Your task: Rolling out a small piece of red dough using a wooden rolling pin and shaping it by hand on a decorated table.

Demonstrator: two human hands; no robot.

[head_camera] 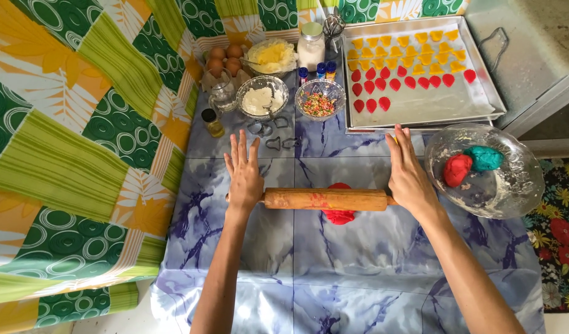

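Head view: looks straight down on a blue-and-white marbled plastic sheet (pixel 358 260) spread as a work surface.
Left hand: the left hand (pixel 243 175) lies flat and spread, fingers apart, palm pressing on the near end of a plain wooden rolling pin (pixel 324 198); nothing is clasped.
Right hand: the right hand (pixel 408 175) rests the same way on the pin's other end, fingers straight and together, its palm seemingly over the handle, though the handle itself is hidden.
Dough: a flattened lump of red dough (pixel 339 215) sits under the pin midway between the two palms, showing a thin edge beyond the pin and a wider lobe on the wrist side.
Doing it well: I judge even pressure from both palms matters most, so the sheet comes out level; keep the lump centred between the hands and roll with open palms, not curled fingers.
Watch for: red smears on the wood suggest sticking; a dusting from the glass bowl of white flour (pixel 261 98) beyond the left fingertips would help.
Beyond the fingertips: small metal cookie cutters (pixel 273 134), a glass bowl of coloured sprinkles (pixel 319 102), and a metal baking tray (pixel 420 106) with yellow and red cut shapes.
Beside the right wrist: a clear glass bowl (pixel 513 185) holding a red and a teal dough ball.
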